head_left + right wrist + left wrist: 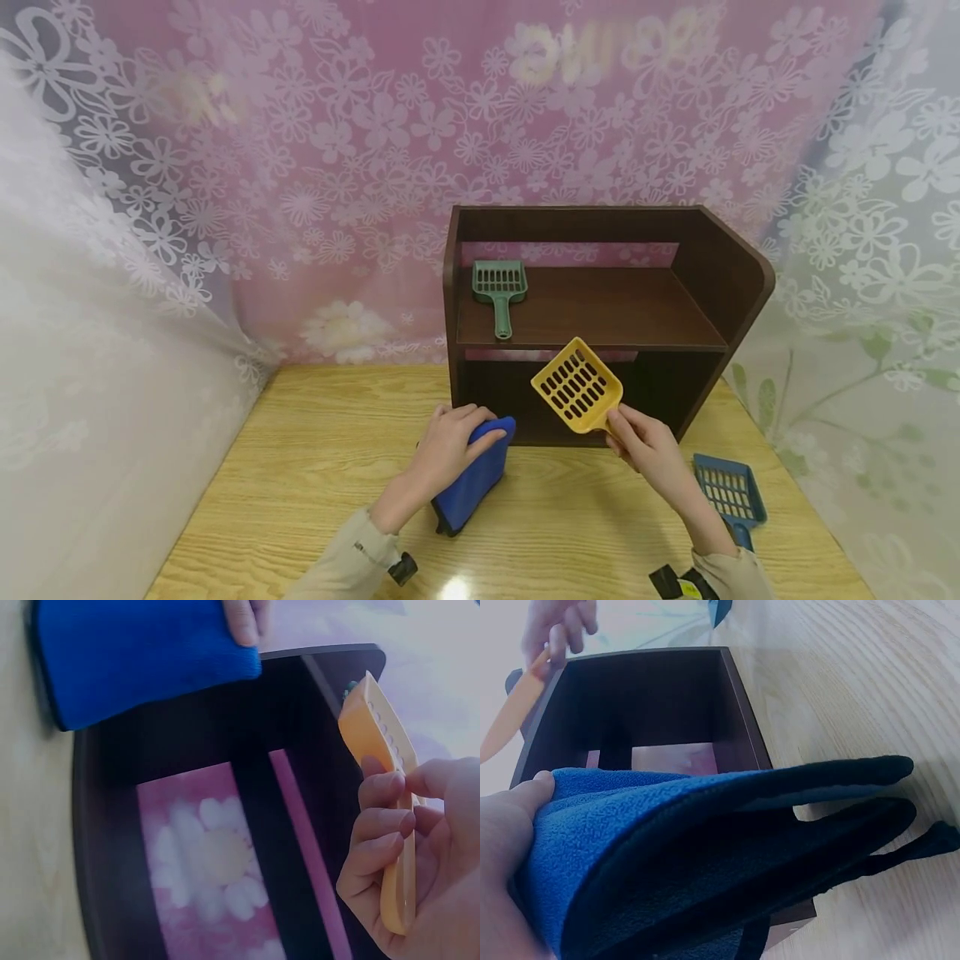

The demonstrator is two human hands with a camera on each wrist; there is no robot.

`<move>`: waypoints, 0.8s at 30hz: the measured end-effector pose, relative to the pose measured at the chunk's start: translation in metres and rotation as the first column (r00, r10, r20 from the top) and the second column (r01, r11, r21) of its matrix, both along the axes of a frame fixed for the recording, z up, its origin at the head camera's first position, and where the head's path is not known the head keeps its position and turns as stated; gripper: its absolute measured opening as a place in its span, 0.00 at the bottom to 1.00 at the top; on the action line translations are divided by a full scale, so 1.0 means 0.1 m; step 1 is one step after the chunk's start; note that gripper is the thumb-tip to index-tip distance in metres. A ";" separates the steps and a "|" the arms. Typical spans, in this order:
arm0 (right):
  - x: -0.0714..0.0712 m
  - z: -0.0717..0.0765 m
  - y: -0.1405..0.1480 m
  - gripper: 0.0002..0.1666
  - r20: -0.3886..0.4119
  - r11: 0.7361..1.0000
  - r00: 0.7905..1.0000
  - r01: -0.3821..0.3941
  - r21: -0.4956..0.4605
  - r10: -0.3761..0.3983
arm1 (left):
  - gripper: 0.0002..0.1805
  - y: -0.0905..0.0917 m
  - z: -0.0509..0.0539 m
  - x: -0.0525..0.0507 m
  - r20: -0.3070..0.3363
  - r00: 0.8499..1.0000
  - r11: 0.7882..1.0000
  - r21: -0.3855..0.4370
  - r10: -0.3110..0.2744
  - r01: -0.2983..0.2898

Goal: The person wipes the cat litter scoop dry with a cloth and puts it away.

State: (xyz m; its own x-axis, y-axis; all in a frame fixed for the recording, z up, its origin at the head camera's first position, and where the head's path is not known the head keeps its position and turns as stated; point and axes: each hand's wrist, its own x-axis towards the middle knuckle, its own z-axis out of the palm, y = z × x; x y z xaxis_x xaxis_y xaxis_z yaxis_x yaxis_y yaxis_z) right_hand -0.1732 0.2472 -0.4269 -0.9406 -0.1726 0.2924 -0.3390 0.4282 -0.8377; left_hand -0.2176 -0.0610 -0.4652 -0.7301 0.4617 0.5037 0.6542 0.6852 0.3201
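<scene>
My right hand [643, 442] grips a yellow slotted litter scoop [576, 385] by its handle, holding it up in front of the shelf. In the right wrist view the fingers [379, 825] curl round the handle of the scoop [375, 724]. My left hand [448, 446] holds a folded blue cloth [480, 475] with dark edging, near the shelf's lower left front. The left wrist view shows the cloth [630, 817] folded over in layers, with the thumb on its upper side. A green litter scoop [501, 287] lies on the upper board at the left, handle forward.
A dark brown two-tier shelf [600, 308] stands at the back of the wooden table [345, 433]. To the right, a blue litter scoop [729, 492] lies on the table by my right forearm. Flowered curtains [360, 167] hang behind and on both sides.
</scene>
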 end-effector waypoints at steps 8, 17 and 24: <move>-0.24 0.28 -0.01 0.23 -0.003 0.995 0.999 0.042 -0.087 -0.042 | 0.13 -0.08 -0.02 0.02 -0.050 0.999 1.000 0.007 0.011 -0.011; -0.49 0.64 -0.09 0.24 -0.029 0.983 0.992 0.116 -0.144 -0.122 | 0.13 -0.15 -0.06 0.02 -0.068 0.998 1.000 0.001 0.017 -0.017; -0.67 0.90 -0.16 0.27 0.001 0.962 0.970 0.241 -0.124 -0.243 | 0.12 -0.18 -0.06 0.02 -0.068 0.998 1.000 0.012 0.018 -0.017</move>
